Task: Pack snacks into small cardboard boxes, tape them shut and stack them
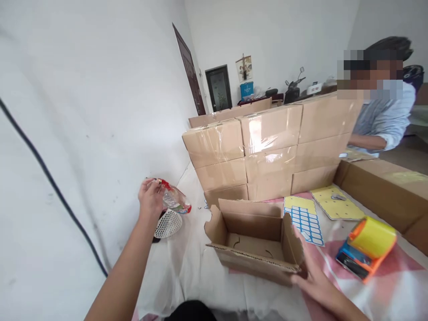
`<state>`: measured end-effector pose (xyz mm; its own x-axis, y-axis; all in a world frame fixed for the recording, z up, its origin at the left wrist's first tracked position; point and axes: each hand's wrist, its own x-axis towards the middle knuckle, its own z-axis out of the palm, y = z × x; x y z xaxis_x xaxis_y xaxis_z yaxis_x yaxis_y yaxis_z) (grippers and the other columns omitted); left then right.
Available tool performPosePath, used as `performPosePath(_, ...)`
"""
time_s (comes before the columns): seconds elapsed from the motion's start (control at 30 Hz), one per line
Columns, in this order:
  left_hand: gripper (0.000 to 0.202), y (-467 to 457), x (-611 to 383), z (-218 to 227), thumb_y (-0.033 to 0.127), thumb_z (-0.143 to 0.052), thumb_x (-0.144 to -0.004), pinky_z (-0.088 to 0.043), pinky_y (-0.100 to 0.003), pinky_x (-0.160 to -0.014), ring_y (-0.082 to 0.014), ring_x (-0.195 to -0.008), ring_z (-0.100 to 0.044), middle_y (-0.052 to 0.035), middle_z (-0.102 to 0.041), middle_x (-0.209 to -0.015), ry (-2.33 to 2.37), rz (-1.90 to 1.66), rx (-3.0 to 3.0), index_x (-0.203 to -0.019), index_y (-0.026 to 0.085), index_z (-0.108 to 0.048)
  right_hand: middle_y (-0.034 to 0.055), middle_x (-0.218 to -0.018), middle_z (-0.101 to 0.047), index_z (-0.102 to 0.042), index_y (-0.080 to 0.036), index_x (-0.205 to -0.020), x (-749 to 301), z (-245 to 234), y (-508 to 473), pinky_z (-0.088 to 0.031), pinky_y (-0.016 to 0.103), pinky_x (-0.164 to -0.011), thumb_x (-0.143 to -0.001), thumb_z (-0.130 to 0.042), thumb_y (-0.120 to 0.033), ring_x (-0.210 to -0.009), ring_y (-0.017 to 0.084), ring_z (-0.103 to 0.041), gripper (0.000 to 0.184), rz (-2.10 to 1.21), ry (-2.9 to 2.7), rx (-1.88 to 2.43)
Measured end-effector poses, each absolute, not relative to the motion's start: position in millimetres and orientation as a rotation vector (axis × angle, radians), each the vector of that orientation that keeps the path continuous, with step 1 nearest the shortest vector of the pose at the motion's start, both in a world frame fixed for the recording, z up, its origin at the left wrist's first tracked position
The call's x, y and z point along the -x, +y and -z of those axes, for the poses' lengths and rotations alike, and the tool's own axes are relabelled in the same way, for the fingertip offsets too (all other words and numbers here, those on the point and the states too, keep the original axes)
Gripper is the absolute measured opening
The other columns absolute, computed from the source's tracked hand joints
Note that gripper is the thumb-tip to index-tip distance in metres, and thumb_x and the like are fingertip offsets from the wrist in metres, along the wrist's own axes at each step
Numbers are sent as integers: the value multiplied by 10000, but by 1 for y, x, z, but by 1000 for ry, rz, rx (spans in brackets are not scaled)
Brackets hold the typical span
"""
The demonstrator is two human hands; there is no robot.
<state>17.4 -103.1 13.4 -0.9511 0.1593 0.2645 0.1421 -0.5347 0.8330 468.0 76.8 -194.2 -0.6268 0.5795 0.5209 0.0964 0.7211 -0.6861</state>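
In my left hand (151,196), fingers pinched together, is the top edge of a clear plastic packet (177,198) with red trim. It hangs above a white perforated piece (169,224) by the wall. My right hand (309,269) lies against the right end of an open cardboard box (256,267), thumb at the near corner and fingers along the side. The box stands upright on the cloth; only two small dark curved marks show on its floor. To the right of this hand sits an orange tape dispenser (368,249) with a yellow roll.
Taped cartons (270,133) are stacked behind the open box. Blue-edged label sheets (306,223) and yellow cards (337,203) lie on the cloth. A larger carton (384,187) stands at right, with another person (384,111) beyond it. The white wall (83,111) borders the left.
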Motion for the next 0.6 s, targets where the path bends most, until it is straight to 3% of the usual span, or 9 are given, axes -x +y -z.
performPosePath(0.1,348,-132,-76,-60,170,-839,-591,-516,-217,-676,-98,-727,-613,64,-627,-778,1354,-2723,-776,-822,234,-586,162,-1618,-356,-215,-259,-1613,-473,141,72,-433,534,-1147,-958,-564,-508,-1476,361,-403,782,-648,-1948,415)
performPosePath(0.17,326,-141,-122,-82,168,-860,-604,-537,-227,-693,-100,-737,-615,69,-615,-771,1214,-2757,-956,-799,242,-609,143,-1532,-464,-332,-295,-1552,-472,92,58,-428,548,-1145,-926,-654,-361,-1422,350,-466,707,-521,-1857,346)
performPosePath(0.23,308,-141,-170,-96,178,-877,-615,-551,-237,-712,-105,-756,-622,73,-608,-771,1100,-2759,-1083,-774,251,-623,130,-1449,-551,-385,-296,-1516,-461,40,36,-426,545,-1146,-892,-710,-345,-1363,341,-523,705,-469,-1916,269)
performPosePath(0.37,255,-126,-259,-96,282,-871,-687,-569,-280,-765,-138,-823,-648,61,-629,-812,973,-2590,-1238,-766,280,-629,185,-1616,-364,-164,-220,-1619,-417,-38,2,-346,593,-1194,-765,-823,-425,-1487,395,-362,1098,-597,-2130,115)
performPosePath(0.5,256,-125,-290,-61,409,-799,-766,-570,-300,-710,-152,-822,-650,26,-662,-984,978,-2495,-1218,-966,347,-652,143,-1454,-572,-352,-201,-1543,-392,-54,15,-461,451,-1105,-881,-621,-199,-1321,280,-570,714,-687,-2186,19)
performPosePath(0.6,370,-128,-267,-21,494,-681,-817,-544,-280,-678,-147,-827,-643,-16,-661,-1139,1434,-2545,-999,-1143,340,-598,148,-1400,-617,-449,-159,-1471,-403,-54,38,-463,442,-1091,-859,-649,-200,-1284,290,-592,645,-721,-2238,160)
